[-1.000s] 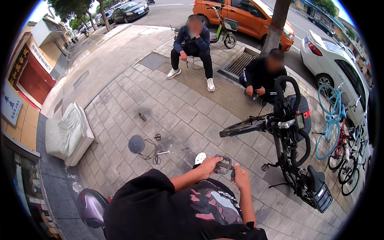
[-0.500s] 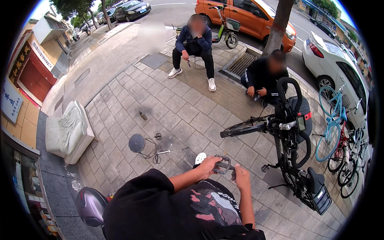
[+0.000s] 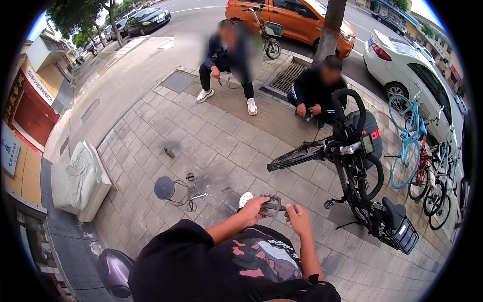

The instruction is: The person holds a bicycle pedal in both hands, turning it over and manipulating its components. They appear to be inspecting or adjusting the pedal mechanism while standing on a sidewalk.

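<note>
A dark bicycle pedal (image 3: 272, 206) with an open cage frame is held in front of my chest. My left hand (image 3: 255, 208) is closed round its left side. My right hand (image 3: 297, 218) pinches a dark bar at the pedal's right end; my fingers hide part of that bar. On the paving beyond my hands lie another black pedal (image 3: 190, 176), an open-ended wrench (image 3: 199, 196) and a looped dark cable (image 3: 191, 205), beside a low round stool (image 3: 164, 187).
To the right, a black bicycle (image 3: 354, 173) stands close by. Two people sit ahead, one (image 3: 227, 60) in the middle and one (image 3: 319, 93) behind the bicycle. A worn pale armchair (image 3: 81, 181) is at left. A small dark bottle-like item (image 3: 168, 152) lies on the paving. Several bicycles (image 3: 406, 156) line the far right.
The whole view has shifted slightly. Both hands still hold the pedal, which has turned a little, with the right hand's fingers now pinching nearer its end.
</note>
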A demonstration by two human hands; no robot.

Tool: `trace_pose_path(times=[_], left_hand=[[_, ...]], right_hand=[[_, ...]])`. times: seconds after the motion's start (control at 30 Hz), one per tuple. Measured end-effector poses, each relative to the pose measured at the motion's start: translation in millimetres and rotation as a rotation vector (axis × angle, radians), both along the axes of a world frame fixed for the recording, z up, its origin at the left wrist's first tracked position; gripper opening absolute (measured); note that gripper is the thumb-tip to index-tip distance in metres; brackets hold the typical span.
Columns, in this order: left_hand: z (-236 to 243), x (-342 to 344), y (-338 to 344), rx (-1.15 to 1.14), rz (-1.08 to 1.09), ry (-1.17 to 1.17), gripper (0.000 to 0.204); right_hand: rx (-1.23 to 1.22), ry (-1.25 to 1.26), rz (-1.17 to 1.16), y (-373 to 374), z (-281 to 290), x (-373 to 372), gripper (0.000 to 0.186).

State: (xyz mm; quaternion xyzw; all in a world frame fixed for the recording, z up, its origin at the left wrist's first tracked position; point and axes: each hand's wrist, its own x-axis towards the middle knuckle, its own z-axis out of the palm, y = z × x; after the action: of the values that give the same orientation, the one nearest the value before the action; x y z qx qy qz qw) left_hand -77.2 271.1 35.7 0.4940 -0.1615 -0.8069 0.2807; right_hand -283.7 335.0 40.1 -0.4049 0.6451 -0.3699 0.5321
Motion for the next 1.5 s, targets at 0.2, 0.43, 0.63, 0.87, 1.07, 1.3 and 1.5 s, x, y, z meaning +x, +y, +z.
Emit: trace_pose_path(times=[0.2, 0.43, 0.63, 0.87, 1.07, 1.3, 1.5], left_hand=[[-2.0, -1.3, 0.6, 0.025, 0.000, 0.049, 0.019], [-17.9, -7.9, -0.8, 0.006, -0.057, 0.071, 0.020], [-9.0, -11.8, -3.6, 0.048, -0.052, 0.049, 0.022], [-15.0, -10.6, -5.4, -0.041, -0.130, 0.004, 0.025], [-12.6, -11.7, -11.6, -0.021, -0.094, 0.009, 0.025], [-23.3, -14.8, -8.1, 0.023, -0.093, 0.050, 0.024], [-19.0, -12.4, -11.5, 0.029, -0.067, 0.065, 0.024]], right_hand=[[-0.070, 0.048, 0.071, 1.4, 4.6, -1.9, 0.046], [0.057, 0.057, 0.026, 6.2, -10.5, -9.5, 0.053], [-0.223, 0.095, -0.034, 11.8, 1.7, -3.0, 0.053], [0.119, -0.084, 0.091, 15.1, -2.6, -12.7, 0.049], [-0.110, -0.001, -0.035, 10.7, -0.7, -4.1, 0.055], [0.088, -0.081, 0.013, 11.1, -3.5, -8.5, 0.052], [-0.222, 0.067, -0.081, 8.2, -3.7, -1.4, 0.055]])
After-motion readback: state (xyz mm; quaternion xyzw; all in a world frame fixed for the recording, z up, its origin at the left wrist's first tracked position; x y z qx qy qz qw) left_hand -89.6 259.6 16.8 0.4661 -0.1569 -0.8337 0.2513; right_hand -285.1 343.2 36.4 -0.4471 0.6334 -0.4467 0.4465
